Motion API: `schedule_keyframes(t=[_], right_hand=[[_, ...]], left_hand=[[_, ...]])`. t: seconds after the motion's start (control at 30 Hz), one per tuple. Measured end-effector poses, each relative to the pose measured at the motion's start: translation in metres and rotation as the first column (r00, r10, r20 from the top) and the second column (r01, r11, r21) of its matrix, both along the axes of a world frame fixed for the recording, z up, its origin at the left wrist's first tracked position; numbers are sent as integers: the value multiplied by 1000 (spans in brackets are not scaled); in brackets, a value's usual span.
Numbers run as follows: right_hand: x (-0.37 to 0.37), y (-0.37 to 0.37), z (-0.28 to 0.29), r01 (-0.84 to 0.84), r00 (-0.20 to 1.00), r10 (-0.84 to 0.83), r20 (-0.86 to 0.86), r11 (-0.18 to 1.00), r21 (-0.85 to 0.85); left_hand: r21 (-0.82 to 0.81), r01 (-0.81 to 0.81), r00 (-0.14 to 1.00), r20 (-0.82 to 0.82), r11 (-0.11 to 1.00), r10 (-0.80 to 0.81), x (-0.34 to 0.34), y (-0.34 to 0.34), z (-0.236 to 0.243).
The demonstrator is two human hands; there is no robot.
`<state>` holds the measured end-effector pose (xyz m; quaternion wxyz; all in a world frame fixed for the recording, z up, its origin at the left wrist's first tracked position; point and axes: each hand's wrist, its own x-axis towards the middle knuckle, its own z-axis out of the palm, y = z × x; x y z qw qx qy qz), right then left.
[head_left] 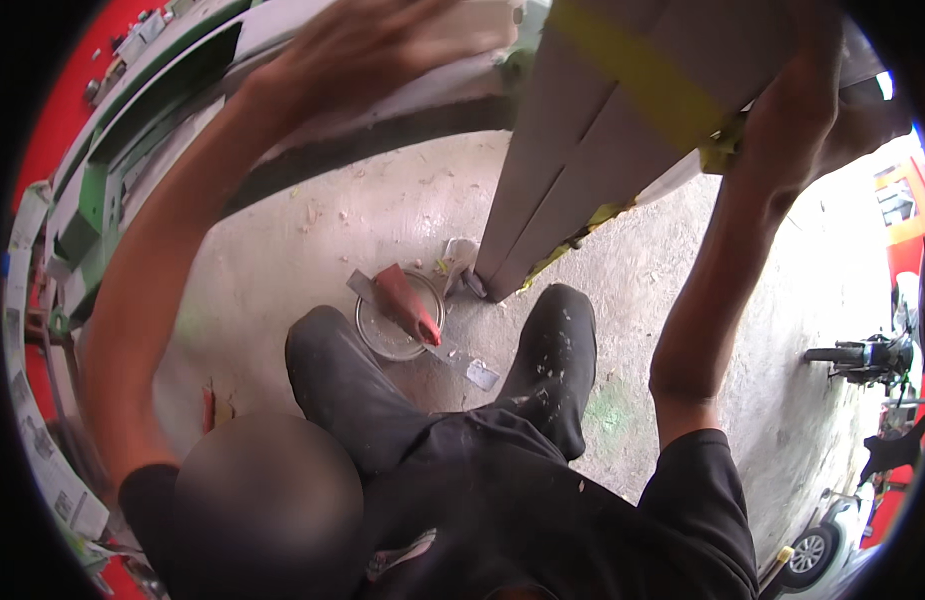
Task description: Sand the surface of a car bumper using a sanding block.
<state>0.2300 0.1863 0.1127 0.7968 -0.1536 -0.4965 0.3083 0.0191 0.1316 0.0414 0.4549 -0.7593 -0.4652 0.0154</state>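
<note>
My left hand is at the top of the view, smeared by motion. Beside its fingers shows a pale, flat-ended thing; whether the hand holds it cannot be made out. A grey panel slants down from the top right, its narrow lower corner close to the floor. Across it runs a wide band of yellow tape, with more torn tape along the right edge. At that edge is my right hand, dark and partly cut off, its finger position unclear.
Between my knees a round can stands on the concrete floor. A red-handled scraper lies across its top. On the left curves a green and grey frame. A motorcycle and a car wheel are off to the right.
</note>
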Motion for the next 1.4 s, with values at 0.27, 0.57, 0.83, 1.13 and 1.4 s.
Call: schedule_keyframes(t=[0.27,0.57,0.83,1.13,1.4], right_hand=[[36,70,-24,-119,982,31,188,871,476],[36,89,-30,-149,966,28,258,873,463],[31,72,-32,-206,968,107,227,854,478],[19,43,-28,-242,970,212,117,858,453],[38,58,-20,-398,917,325,232,788,470]], left_hand=[[-96,-183,983,-25,978,182,-18,-88,11],[-45,-39,999,-36,998,38,1,-10,3],[-98,-68,991,-119,993,56,-5,-23,12],[-28,-106,993,-61,994,104,-52,-104,-5],[-17,-15,1000,20,1000,16,-10,-9,-7]])
